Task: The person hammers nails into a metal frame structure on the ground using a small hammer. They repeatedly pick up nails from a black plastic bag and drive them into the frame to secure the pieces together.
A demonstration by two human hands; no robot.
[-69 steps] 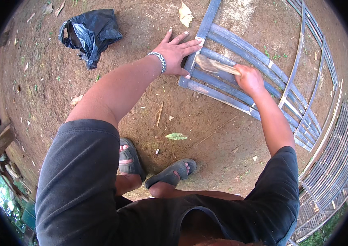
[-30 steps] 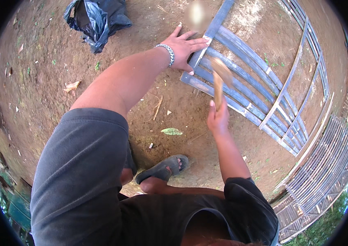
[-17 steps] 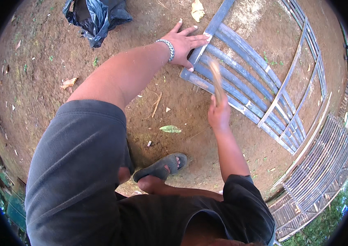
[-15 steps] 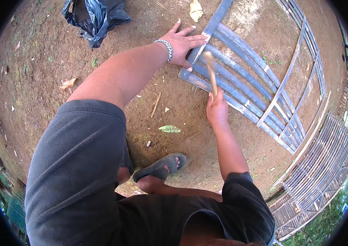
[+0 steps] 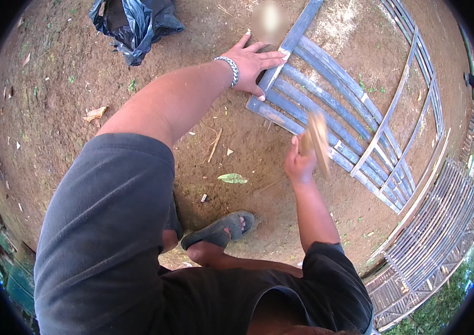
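My left hand [image 5: 250,68], with a chain bracelet at the wrist, lies with fingers spread over the end crosspiece [image 5: 298,30] of a dark slatted frame on the ground. Its thumb reaches the corner where a long outer slat [image 5: 281,118] meets that end. Closed round a wooden stick [image 5: 319,139], my right hand [image 5: 300,162] is raised beside the same outer slat. The stick is smeared by motion, so its exact kind and ends cannot be made out. Several parallel slats [image 5: 326,84] run from the crosspiece toward the right, crossed by thinner strips [image 5: 385,125].
A black plastic bag [image 5: 136,28] lies on the bare soil at the upper left. My sandalled foot [image 5: 220,230] is below the frame, near a green leaf [image 5: 232,178]. At the lower right stands a slatted bamboo platform [image 5: 432,223]. Another slatted piece [image 5: 424,56] lies at upper right.
The wooden stick has swung up and right, away from the frame's corner, tilting over my right hand. My left hand stays spread on the crosspiece. The view has shifted slightly.
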